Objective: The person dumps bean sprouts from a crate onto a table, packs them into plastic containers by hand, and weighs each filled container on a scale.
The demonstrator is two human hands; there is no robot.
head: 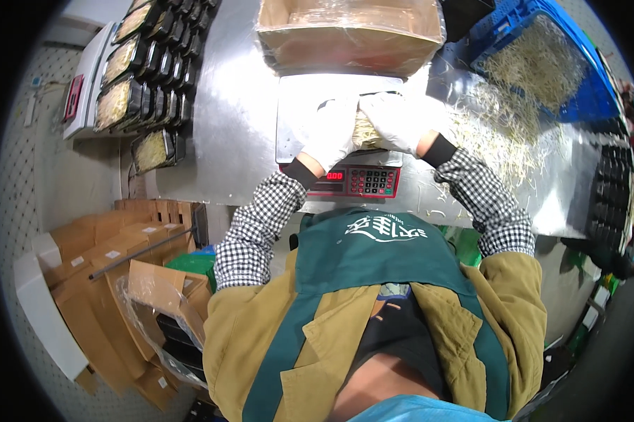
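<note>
My left hand [334,126], in a white glove, is at the left side of a bundle of bean sprouts [367,131] above the weighing scale. My right hand [398,122], gloved the same way, cups the bundle from the right. Both hands hold the sprouts between them, over what looks like a black tray, mostly hidden. Strong glare washes out the fingertips. Beneath lies the scale's metal platform [290,150]; its red front panel [393,182] has a keypad and a lit display, partly covered by my left wrist.
Loose sprouts [499,142] spill right of the scale from a blue plastic crate [594,87]. A plastic-lined cardboard box [348,50] stands behind the scale. Stacked black trays of sprouts [119,105] line the left side. Flattened cartons [95,264] lie lower left, off the steel table [232,111].
</note>
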